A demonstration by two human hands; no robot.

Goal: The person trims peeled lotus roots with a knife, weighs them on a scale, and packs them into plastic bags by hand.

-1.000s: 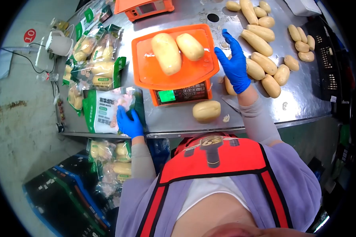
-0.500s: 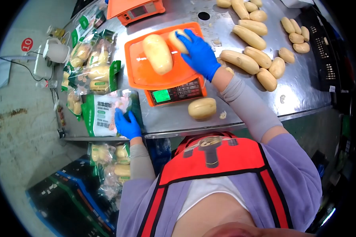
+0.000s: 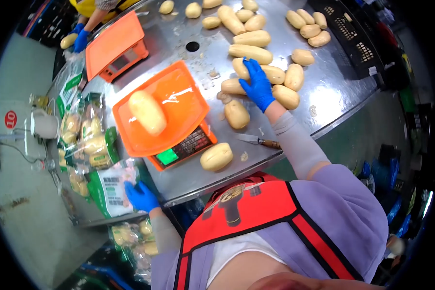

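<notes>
My right hand (image 3: 258,87), in a blue glove, has its fingers curled over a short lotus root piece (image 3: 239,68) among other roots. Its thumb lies by a longer lotus root (image 3: 232,86) just below. My left hand (image 3: 141,195), also blue-gloved, rests with fingers stretched out on a printed plastic bag (image 3: 112,189) at the table's left edge. One thick lotus root (image 3: 148,112) lies on the orange scale (image 3: 183,92), whose display glows green. Nearer me are a loose root piece (image 3: 216,157) and a knife (image 3: 256,140) with a wooden handle.
Filled lotus root bags (image 3: 93,130) crowd the left edge. A second orange scale (image 3: 113,43) stands behind, where a co-worker's gloved hands (image 3: 81,39) hold a root. Several roots (image 3: 246,38) lie at the back, by a black crate (image 3: 355,41) at right.
My right hand has carried a lotus root piece off the scale and rightward to the other roots. My left hand stays on the bag. The view has shifted, bringing the knife and co-worker into sight.
</notes>
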